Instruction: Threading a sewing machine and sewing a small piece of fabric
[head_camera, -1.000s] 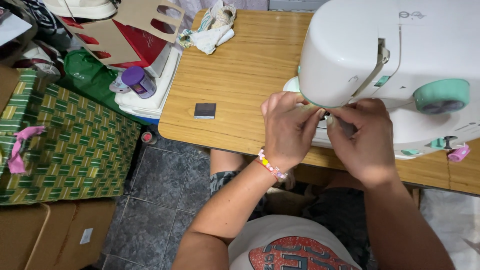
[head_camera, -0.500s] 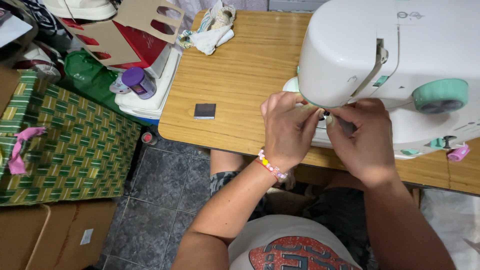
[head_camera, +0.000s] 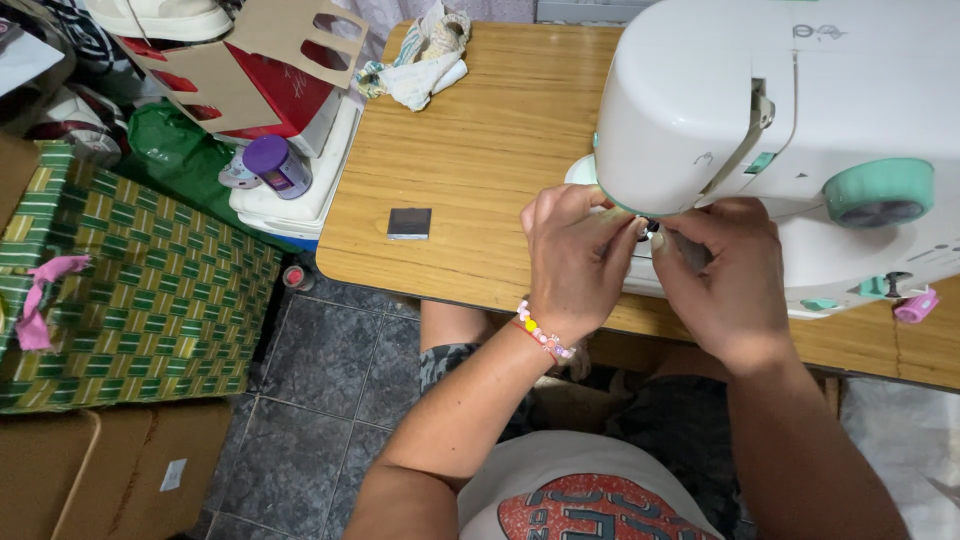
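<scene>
The white sewing machine (head_camera: 800, 130) stands on the wooden table (head_camera: 480, 170). Your left hand (head_camera: 575, 265) and right hand (head_camera: 725, 275) meet under its head at the needle area (head_camera: 648, 228), fingers curled and pinched; what they grip is hidden. Keep both wrists braced and fingertips clear of the needle.

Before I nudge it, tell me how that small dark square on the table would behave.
The small dark square lies flat on the wooden table, so it would probably slide, not roll or tip. It looks thin and likely light; stiffness is unclear.
</scene>
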